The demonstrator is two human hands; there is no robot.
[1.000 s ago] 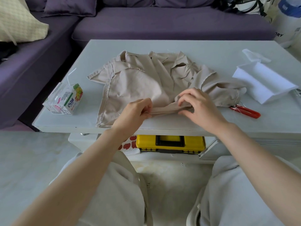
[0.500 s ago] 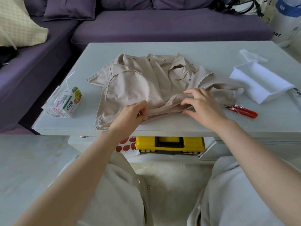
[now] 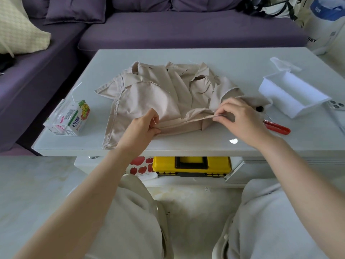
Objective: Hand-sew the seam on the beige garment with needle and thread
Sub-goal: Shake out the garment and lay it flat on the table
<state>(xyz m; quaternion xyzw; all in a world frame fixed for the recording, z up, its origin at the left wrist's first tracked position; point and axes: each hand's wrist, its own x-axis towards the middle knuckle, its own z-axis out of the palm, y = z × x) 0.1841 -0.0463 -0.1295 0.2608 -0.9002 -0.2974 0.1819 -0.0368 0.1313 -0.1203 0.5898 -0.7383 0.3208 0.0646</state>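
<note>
**Two hands pinch a fold of a beige garment on a pale worktop**

A glossy, pale grey-white worktop fills the middle of the view, seen from above by the person sitting at it. The beige garment lies crumpled at its centre, with the collar on the far side and stitched seams showing along its left edge. Beyond the garment stands a purple sofa. A pale checked cushion sits on the sofa, far to the garment's left. Far to the right beyond the garment is a white bag with a blue top. The floor is pale and marbled.

To the left of the garment, near the worktop's edge, sits a small drink carton printed with fruit. To the right of the garment is an open white box. Its inside looks white, and what it holds cannot be made out. A red-handled tool lies just right of the garment, and a phone lies farther right, at the edge of the view. Below the garment, on a shelf under the worktop, rests a closed yellow toolbox with a black handle.

Both hands grip the garment's near edge. The left hand has its fingers and thumb clamped on one end of a long fold. The right hand pinches the other end of that fold between thumb and fingertips, lifting it slightly off the worktop.
</note>
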